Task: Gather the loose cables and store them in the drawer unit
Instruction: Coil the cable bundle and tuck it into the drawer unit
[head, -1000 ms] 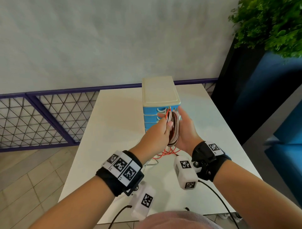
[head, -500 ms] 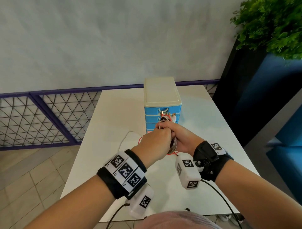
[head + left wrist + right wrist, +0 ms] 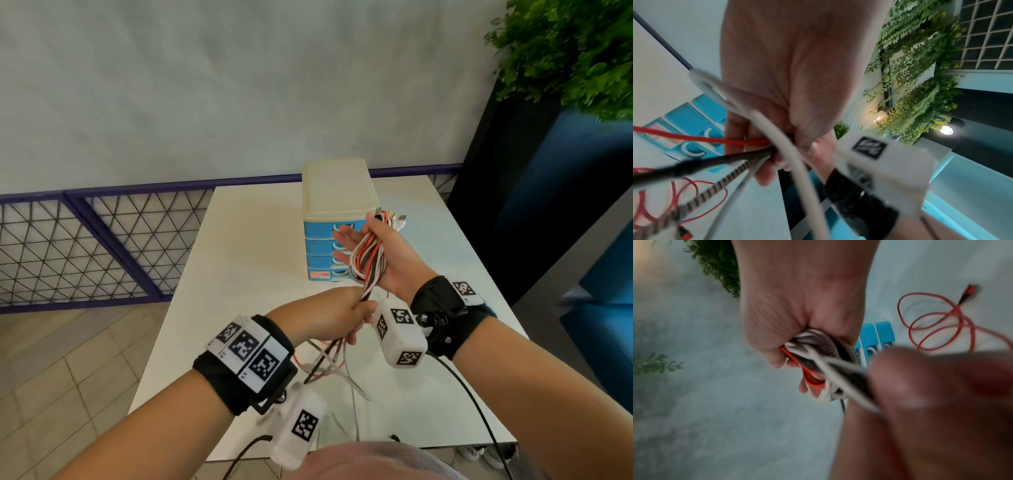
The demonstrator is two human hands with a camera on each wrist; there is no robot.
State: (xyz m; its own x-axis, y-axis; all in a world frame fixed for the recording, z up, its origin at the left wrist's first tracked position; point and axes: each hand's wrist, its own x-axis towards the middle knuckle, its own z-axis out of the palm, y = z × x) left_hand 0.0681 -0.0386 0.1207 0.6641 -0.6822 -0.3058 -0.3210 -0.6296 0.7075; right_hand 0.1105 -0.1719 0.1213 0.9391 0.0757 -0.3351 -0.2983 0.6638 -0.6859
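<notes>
Before the drawer unit [image 3: 337,192], cables [image 3: 368,255] are looped round the straight-fingered right hand [image 3: 394,262]. Further from the unit, their tails are pinched in the curled left hand [image 3: 329,315].

A white tabletop [image 3: 246,260] carries a small drawer unit [image 3: 337,192], cream-topped with four blue drawers, standing upright toward the far edge. In front of it a red cable [image 3: 933,331] lies in loose loops, its red-and-black plug [image 3: 970,290] beside them. White and braided strands [image 3: 337,356] trail down there too, possibly touching the surface.
</notes>
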